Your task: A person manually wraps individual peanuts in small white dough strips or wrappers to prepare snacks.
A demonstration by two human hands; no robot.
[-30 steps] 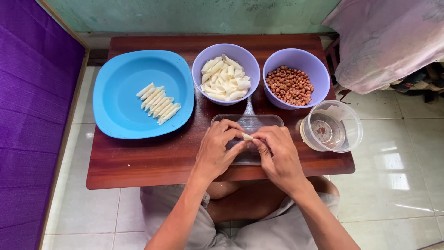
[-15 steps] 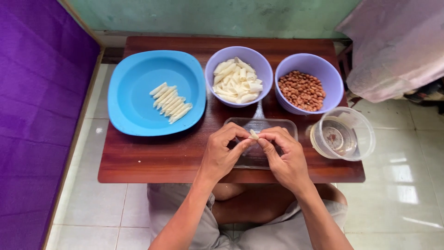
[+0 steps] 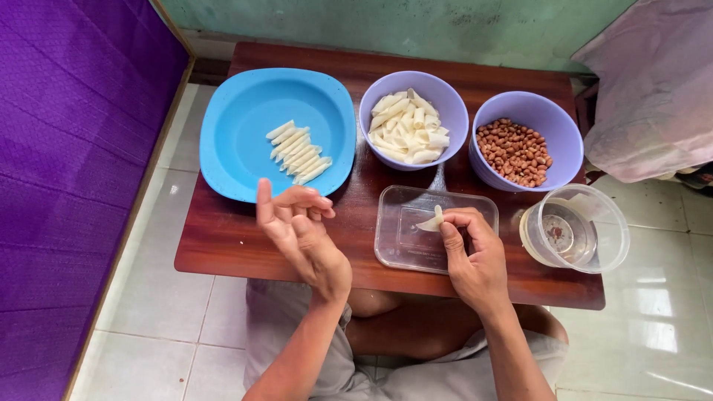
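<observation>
right hand [image 3: 475, 260] pinches a small pale dough wrapper [image 3: 432, 220] over the clear rectangular plastic lid [image 3: 416, 249] at the tabletop's front edge | left hand [image 3: 297, 223] spread, empty, near the round blue plastic plate [image 3: 230, 141] | risk: the thin wrapper may tear if squeezed | dark red-brown wooden table [image 3: 223, 245], pale tiled floor, purple wall
</observation>
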